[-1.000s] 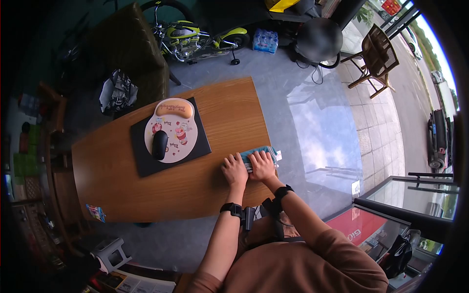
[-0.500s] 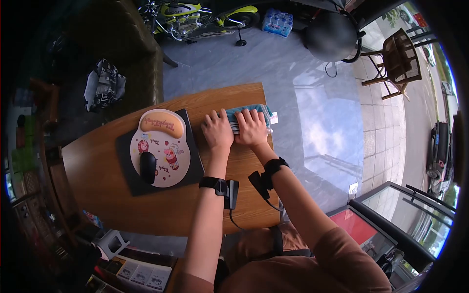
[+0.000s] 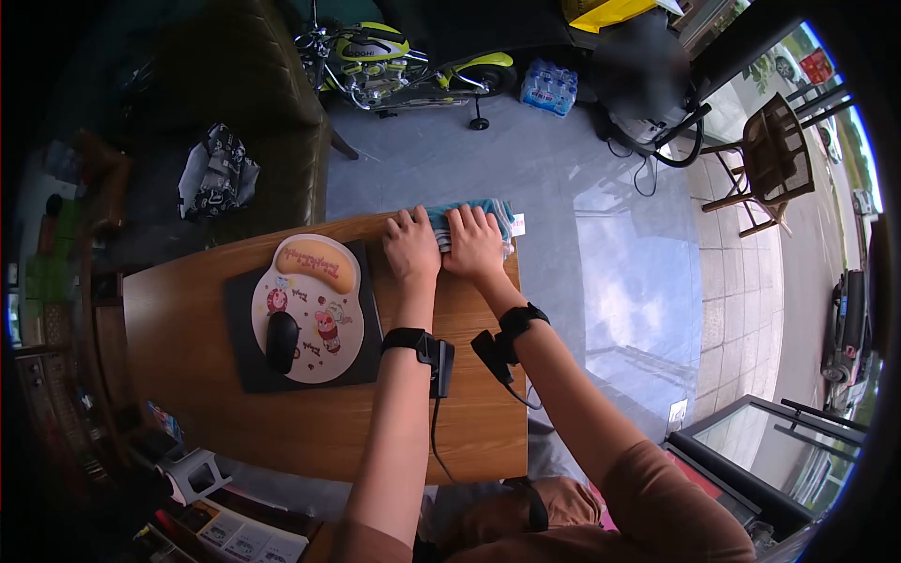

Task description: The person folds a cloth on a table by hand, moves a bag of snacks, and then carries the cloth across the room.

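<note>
A folded teal cloth with pale striped edges (image 3: 500, 215) lies at the far right corner of the wooden table (image 3: 422, 441). A white tag (image 3: 518, 224) sticks out from its right side. My left hand (image 3: 411, 246) has its fingers bent over the cloth's left end. My right hand (image 3: 474, 244) presses beside it, fingers curled onto the cloth's middle. Both hands cover much of the cloth, and what lies beneath the palms is hidden. Black straps with small boxes circle both wrists.
On the table's left half, a black mouse (image 3: 282, 342) rests on a cartoon mouse pad (image 3: 310, 314) over a dark mat (image 3: 246, 310). A sofa (image 3: 272, 103), a small green motorbike (image 3: 375, 52), bottled water (image 3: 549, 88) and a wicker chair (image 3: 777, 150) stand beyond.
Both hands and the cloth have moved away from me, up to the table's far edge. My view has tilted up a little, so more of the room's far side shows.
</note>
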`<state>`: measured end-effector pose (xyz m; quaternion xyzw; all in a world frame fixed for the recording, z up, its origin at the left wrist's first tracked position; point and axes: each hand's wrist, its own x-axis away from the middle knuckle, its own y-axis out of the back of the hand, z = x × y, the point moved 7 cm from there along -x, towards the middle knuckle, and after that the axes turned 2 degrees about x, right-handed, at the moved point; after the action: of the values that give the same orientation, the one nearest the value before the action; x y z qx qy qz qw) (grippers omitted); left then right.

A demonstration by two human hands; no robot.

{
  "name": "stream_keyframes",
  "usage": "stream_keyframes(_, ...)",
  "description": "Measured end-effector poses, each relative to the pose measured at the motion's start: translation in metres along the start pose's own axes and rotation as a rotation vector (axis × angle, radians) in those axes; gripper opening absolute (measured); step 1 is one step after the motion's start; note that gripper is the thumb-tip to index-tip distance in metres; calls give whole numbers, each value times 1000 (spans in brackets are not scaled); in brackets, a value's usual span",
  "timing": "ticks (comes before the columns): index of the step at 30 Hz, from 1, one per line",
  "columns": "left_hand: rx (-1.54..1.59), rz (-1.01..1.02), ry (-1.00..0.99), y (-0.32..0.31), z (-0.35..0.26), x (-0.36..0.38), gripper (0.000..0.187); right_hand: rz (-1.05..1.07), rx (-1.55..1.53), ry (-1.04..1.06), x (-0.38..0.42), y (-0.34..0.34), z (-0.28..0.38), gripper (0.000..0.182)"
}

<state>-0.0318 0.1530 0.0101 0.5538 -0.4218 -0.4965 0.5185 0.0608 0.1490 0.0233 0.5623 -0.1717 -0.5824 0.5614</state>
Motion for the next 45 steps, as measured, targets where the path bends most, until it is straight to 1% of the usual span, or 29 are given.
stream_keyframes(1,-14,-33,-16,4,-1,10,14,-16,0,13,6,5,3,32)
stream_keyframes(3,24,47,-6,1,-1,34,15,45,8,22,29,11,8,32)
stream_keyframes(4,22,46,0,5,-1,48,15,83,2,12,42,14,11,34)
stream_keyframes(6,84,200,13,3,-2,78,32,99,8,17,69,26,17,35)
stream_keyframes(7,89,153,12,6,-3,94,31,113,13,15,82,32,21,35)
stream_keyframes(9,99,124,13,11,-5,127,28,112,36,41,110,47,31,38)
stream_keyframes(11,101,145,17,13,-6,160,28,99,19,42,137,59,39,40)
stream_keyframes(13,100,152,1,17,-6,194,34,138,21,27,167,70,49,43)
stream_keyframes(15,100,166,-42,20,-4,229,36,129,35,41,198,83,62,43)
stream_keyframes(16,104,151,-32,26,0,243,36,155,36,38,211,88,68,44)
stream_keyframes(18,144,242,-73,29,4,279,39,200,23,29,239,99,82,43)
stream_keyframes(19,143,234,-67,27,7,295,39,195,21,38,252,105,90,43)
stream_keyframes(21,138,223,-97,28,12,323,41,250,54,-18,279,113,103,42)
stream_keyframes(26,128,255,-125,35,28,367,41,223,78,-14,324,120,131,42)
stream_keyframes(27,108,226,-127,39,31,373,38,224,75,-10,326,122,137,42)
stream_keyframes(28,90,197,-127,41,34,378,34,223,65,13,327,124,141,43)
stream_keyframes(30,109,208,-100,41,39,383,36,234,48,43,326,126,145,45)
stream_keyframes(32,127,216,-66,43,43,388,38,295,16,173,321,122,150,49)
stream_keyframes(33,140,231,-25,43,47,388,39,300,11,191,316,122,150,49)
stream_keyframes(35,160,242,55,42,53,387,40,428,-71,328,308,113,156,54)
stream_keyframes(37,141,249,218,38,66,389,42,410,-117,506,297,103,165,53)
stream_keyframes(39,151,210,384,43,79,394,43,506,-147,715,285,87,180,47)
stream_keyframes(40,173,204,480,46,85,398,44,554,-144,797,278,82,189,47)
stream_keyframes(41,193,192,580,49,92,400,45,572,-170,868,272,77,198,46)
stream_keyframes(42,185,197,640,50,96,401,45,600,-191,925,268,71,205,46)
stream_keyframes(44,216,116,773,54,108,404,44,639,-241,1017,262,60,220,46)
stream_keyframes(45,204,124,818,51,112,406,44,642,-254,1053,259,57,226,46)
